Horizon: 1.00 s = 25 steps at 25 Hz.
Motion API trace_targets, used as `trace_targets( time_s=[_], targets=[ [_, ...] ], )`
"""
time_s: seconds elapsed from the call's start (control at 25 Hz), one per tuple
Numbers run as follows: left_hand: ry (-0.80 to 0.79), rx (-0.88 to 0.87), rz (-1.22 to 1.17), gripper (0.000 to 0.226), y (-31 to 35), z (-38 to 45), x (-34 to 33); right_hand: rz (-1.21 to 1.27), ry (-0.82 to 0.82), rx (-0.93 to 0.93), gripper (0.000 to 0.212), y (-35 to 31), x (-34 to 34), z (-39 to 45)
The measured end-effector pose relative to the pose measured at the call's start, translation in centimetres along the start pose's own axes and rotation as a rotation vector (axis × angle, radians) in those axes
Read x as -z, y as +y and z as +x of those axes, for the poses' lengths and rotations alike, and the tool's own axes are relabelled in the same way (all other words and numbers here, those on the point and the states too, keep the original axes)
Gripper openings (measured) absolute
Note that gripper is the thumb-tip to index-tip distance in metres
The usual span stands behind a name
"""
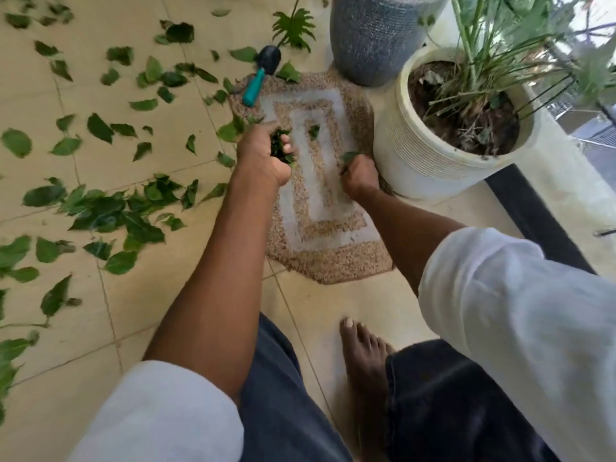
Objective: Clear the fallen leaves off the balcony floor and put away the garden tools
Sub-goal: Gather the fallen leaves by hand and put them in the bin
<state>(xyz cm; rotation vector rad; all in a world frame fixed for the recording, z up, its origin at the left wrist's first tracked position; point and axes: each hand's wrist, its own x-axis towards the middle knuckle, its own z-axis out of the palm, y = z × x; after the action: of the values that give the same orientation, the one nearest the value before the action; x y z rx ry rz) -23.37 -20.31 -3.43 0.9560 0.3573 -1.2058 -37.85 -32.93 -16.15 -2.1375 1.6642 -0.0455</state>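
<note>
Head view looks down on both hands over a mat (320,195). Left hand (263,155) has its grip curled round a wad of dark green leaves (281,150), which sit bunched between fingers and palm. Right hand (358,173) pinches a single leaf (349,157) at the mat's right edge, just beside a white pot (430,161). One small leaf (314,131) lies on the mat between the hands. Many more leaves (106,211), flat, pointed and glossy, lie scattered over the floor (133,311) to the left. A trowel (261,75) with a teal handle and black scoop rests at the mat's far left corner, well apart from both hands. The mat is coarse, tan, woven with pale rectangular bands. The white pot is ribbed and holds soil and thin stems; a grey textured pot (373,38) stands behind it. The floor is beige tile with thin joints.
</note>
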Motion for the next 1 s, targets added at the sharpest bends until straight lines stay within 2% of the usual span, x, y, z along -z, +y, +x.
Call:
trace_targets(
  time_s=[0.12,0.2,0.36,0.44,0.6,0.8,1.0],
  targets=[
    [-0.022,0.037,-0.051,0.026,-1.0,1.2,-1.8,-0.029,-0.085,0.028,0.011,0.3,0.5,3.4],
    [-0.018,0.065,-0.069,0.020,-1.4,2.0,-2.2,-0.016,-0.135,0.037,0.023,0.0,0.5,4.7],
    [-0.020,0.100,-0.042,0.022,-1.9,3.6,-1.5,-0.078,-0.088,0.159,0.019,0.4,-0.2,4.6],
    [0.000,0.107,-0.058,0.023,-1.5,3.9,-1.2,-0.075,-0.057,0.185,0.024,0.5,-0.4,4.2],
    [0.040,0.043,-0.069,0.024,-0.3,4.0,-0.5,0.105,-0.113,0.135,0.025,-0.3,0.3,5.7],
    [0.081,0.026,-0.055,0.008,0.4,4.3,1.0,0.032,-0.134,0.137,0.014,-0.6,0.6,6.2],
    [0.070,0.013,-0.097,0.022,1.2,4.2,1.3,0.046,-0.067,0.220,0.026,-6.3,1.6,8.0]
  ],
)
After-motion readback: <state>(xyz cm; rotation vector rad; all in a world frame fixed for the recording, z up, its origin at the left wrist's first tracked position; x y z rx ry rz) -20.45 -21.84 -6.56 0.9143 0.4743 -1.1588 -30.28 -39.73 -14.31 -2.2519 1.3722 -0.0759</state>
